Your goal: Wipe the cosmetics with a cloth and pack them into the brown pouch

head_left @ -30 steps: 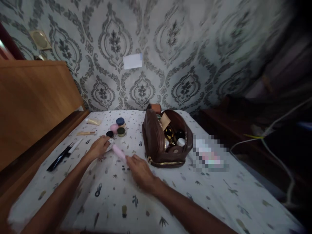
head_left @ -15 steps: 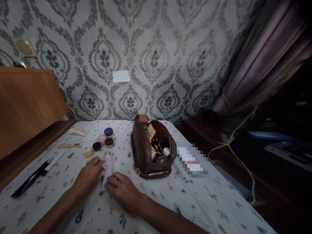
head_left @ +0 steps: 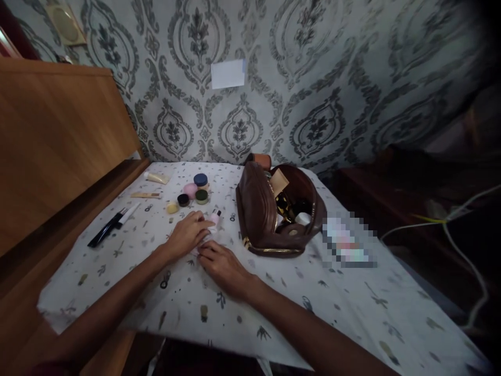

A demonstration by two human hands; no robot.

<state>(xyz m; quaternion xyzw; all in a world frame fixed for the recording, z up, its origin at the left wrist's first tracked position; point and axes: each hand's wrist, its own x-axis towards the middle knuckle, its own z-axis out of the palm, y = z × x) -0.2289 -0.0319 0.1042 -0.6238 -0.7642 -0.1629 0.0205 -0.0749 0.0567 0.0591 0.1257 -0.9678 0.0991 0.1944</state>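
A pale pink tube (head_left: 213,221) with a dark tip lies slantwise on the patterned cloth; fingers cover its middle. My left hand (head_left: 188,234) is closed over it from the left, fingertips on the upper part. Lower down, my right hand (head_left: 224,267) has its bent fingers closed at the near end. Just beyond my left hand sit several small jars: a yellow one (head_left: 172,208), a black one (head_left: 183,200), a green-lidded one (head_left: 201,197), a pink one (head_left: 190,190) and a blue-lidded one (head_left: 201,180). Right of my hands stands an unzipped brown cosmetic bag (head_left: 256,209) with items inside.
Dark and white pen-like items (head_left: 105,230) lie at the left of the cloth-covered table (head_left: 274,318). Behind them are a flat tan strip (head_left: 145,195) and a cream tube (head_left: 156,178). A pixelated object (head_left: 346,243) lies right of the bag. A white cable (head_left: 465,261) hangs at the right.
The camera view has tilted down and turned left, so the table's front edge shows. The pink tube now slants to the right, and my left fingers reach further across it.
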